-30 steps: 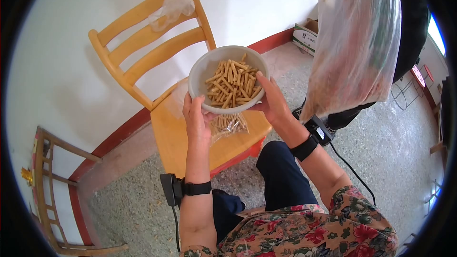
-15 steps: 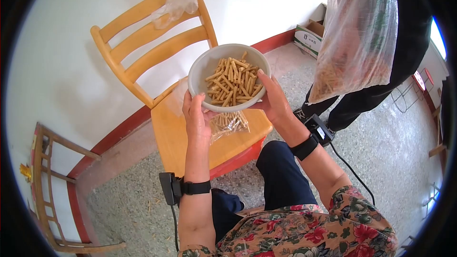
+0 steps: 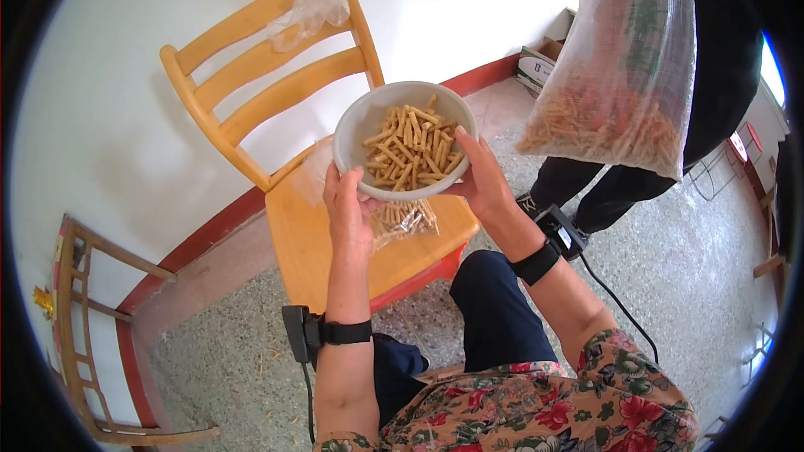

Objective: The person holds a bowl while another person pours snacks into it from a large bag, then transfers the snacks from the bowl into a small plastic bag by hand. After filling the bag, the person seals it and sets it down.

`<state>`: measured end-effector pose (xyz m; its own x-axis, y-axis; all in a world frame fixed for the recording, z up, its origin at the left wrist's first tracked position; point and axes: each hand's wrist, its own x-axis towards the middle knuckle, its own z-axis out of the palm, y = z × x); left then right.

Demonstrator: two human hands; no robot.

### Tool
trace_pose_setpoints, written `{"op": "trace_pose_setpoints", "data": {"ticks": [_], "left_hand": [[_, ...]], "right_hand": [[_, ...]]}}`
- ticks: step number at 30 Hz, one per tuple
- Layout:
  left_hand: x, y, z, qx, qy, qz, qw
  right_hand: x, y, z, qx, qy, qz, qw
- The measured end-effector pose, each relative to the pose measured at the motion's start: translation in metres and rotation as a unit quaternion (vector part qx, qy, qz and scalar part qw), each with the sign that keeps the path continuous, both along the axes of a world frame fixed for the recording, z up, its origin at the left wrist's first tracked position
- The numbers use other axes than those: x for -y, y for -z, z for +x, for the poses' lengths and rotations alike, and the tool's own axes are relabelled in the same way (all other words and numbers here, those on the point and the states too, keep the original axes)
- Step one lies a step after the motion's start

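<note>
Above the wooden chair [image 3: 335, 234] seat, a pale bowl [image 3: 356, 125] of short tan sticks [image 3: 410, 149] is held level between 2 hands. At its near-left rim the left hand [image 3: 347, 209] is closed on the wall, thumb over the edge; at its near-right rim the right hand [image 3: 481, 184] is wrapped likewise. Both lie equally close. Under the bowl a small bag of sticks [image 3: 402, 219] rests on the seat. Further right and higher, apart from the bowl, a large clear bag [image 3: 620, 75] hangs from another person.

A pale round bowl [image 3: 405, 139] is sitting roughly level above the chair seat, carrying a heap of tan sticks [image 3: 411, 149], possibly snacks.
</note>
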<state>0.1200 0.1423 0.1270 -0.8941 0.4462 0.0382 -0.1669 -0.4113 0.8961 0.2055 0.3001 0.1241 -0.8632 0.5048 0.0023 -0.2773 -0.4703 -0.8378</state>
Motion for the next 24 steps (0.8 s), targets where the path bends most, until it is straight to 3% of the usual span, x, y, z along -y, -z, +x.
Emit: {"op": "trace_pose_setpoints", "data": {"ticks": [5,8,11,24], "left_hand": [[-0.006,-0.003,0.001,-0.005,-0.040,-0.009,0.999],[0.000,0.007,-0.002,-0.009,-0.006,-0.006,1.000],[-0.006,0.003,-0.001,-0.011,-0.023,0.005,1.000],[-0.008,0.005,0.002,-0.019,-0.021,0.018,0.999]], "right_hand": [[-0.005,0.002,-0.008,0.032,0.022,-0.019,0.999],[-0.007,0.009,0.000,-0.015,-0.033,-0.001,0.999],[-0.005,0.005,-0.005,0.002,0.011,-0.013,1.000],[-0.006,0.003,0.002,0.019,0.005,-0.017,1.000]]}}
